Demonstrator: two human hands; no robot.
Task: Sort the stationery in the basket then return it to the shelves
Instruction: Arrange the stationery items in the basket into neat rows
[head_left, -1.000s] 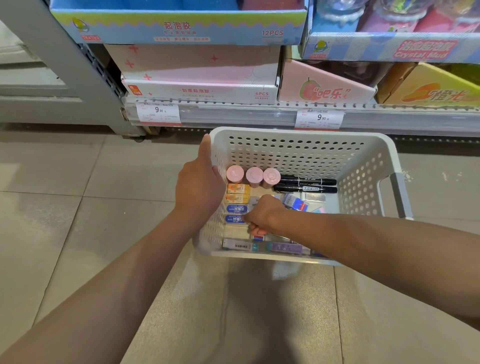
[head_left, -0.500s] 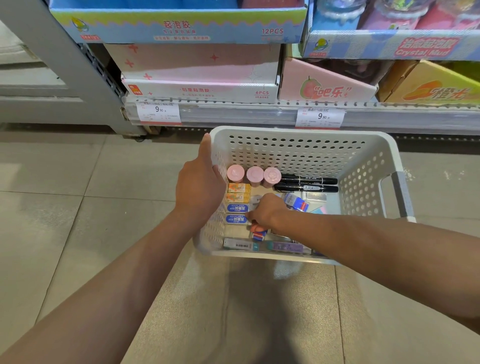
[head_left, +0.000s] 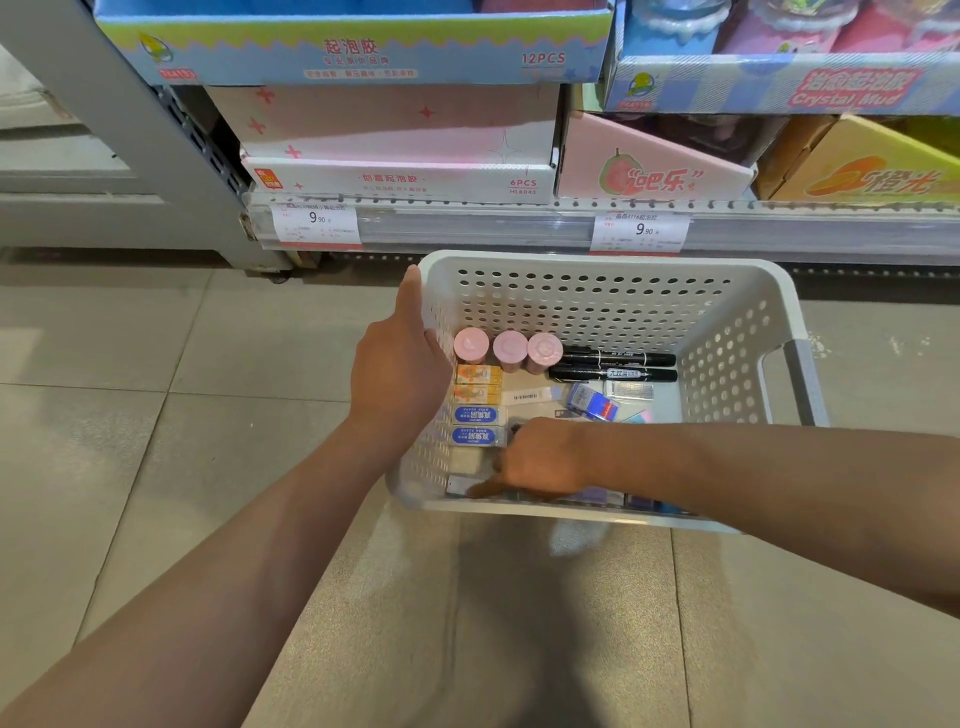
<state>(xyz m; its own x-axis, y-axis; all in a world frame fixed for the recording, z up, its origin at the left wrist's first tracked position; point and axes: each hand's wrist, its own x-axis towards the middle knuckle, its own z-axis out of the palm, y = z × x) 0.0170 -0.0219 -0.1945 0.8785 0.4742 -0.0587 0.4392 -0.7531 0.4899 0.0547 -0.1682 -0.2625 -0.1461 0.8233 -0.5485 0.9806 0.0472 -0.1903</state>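
- Right now the white perforated basket (head_left: 587, 291) sits on the tiled floor (head_left: 130, 415) just in front of the bottom shelf (head_left: 519, 228); all the stationery is inside it, nothing shelved yet by my reading.
- Left hand (head_left: 400, 364) — curled over the basket's left rim, thumb up the outside wall, steadying it.
- Right hand (head_left: 540, 460) — reached in across the near edge, knuckles up, fingers bent down onto a flat grey eraser (head_left: 460, 486) in the near-left corner; cannot tell whether it pinches or only presses.
- Key relation: that eraser lies directly under the right fingertips, long axis running left–right along the near wall; the right hand is the nearer one, the left is occupied with the rim.
- Count, far row: three pink round-capped tubes (head_left: 509, 347) upright, side by side.
- Two black markers (head_left: 618, 366) lying parallel, axes left–right, just right of the tubes.
- Left column: two orange erasers (head_left: 478, 383), then two blue-sleeved erasers (head_left: 477, 425), stacked toward the near wall.
- Loose mid-floor: one blue-and-red eraser (head_left: 592, 402), tilted — more pieces beside and under the right forearm, too hidden to count.
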